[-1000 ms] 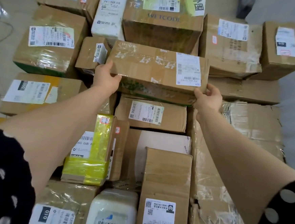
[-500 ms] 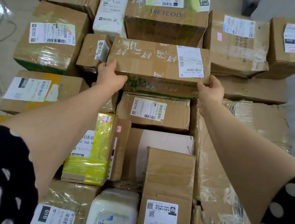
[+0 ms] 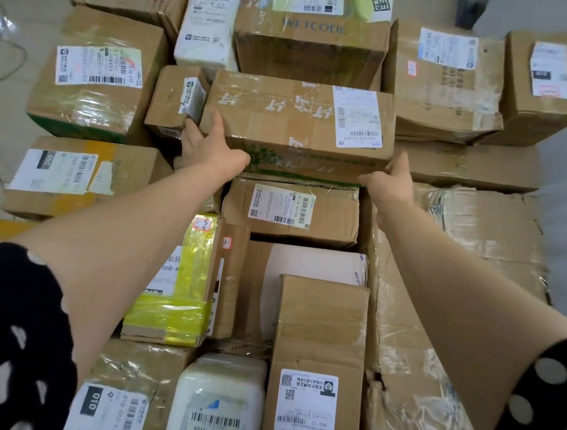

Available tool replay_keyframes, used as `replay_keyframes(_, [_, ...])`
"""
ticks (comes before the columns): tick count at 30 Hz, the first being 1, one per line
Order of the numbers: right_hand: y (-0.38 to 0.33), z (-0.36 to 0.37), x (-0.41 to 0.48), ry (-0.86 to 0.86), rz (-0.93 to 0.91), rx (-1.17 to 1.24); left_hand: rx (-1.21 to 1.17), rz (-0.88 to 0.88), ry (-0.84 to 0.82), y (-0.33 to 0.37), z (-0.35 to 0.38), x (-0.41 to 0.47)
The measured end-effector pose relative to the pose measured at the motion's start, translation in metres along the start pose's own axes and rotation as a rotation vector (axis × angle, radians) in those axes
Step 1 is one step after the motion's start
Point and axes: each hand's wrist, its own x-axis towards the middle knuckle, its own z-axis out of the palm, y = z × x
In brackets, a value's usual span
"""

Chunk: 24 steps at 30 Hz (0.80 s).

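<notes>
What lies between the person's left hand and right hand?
In the head view, a long brown cardboard box with a white label lies between the left hand and the right hand; both grip its near corners.

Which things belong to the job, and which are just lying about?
In hand: long taped box, gripped at its ends by left hand and right hand.
Lying about: WETCODE box, yellow-taped box, white parcel.
</notes>
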Motion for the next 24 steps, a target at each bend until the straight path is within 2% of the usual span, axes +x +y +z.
replay_keyframes(4, [0.008,-0.012,-0.041,0.008,0.030,0.009,0.009,0.121,-0.026,-0.003,0.007,-0.035])
replay_keyframes(9, [0.043,-0.029,-0.099,-0.022,0.170,0.025,-0.034,0.221,-0.236,-0.011,0.023,-0.090])
replay_keyframes(14, [0.088,-0.050,-0.166,0.049,0.325,0.031,-0.064,0.308,-0.450,-0.020,0.028,-0.143])
replay_keyframes(21, [0.169,-0.062,-0.252,0.140,0.600,-0.116,0.042,0.407,-0.568,-0.018,0.035,-0.178])
replay_keyframes(24, [0.204,-0.066,-0.268,0.090,0.726,-0.183,0.085,0.416,-0.579,-0.014,0.040,-0.182])
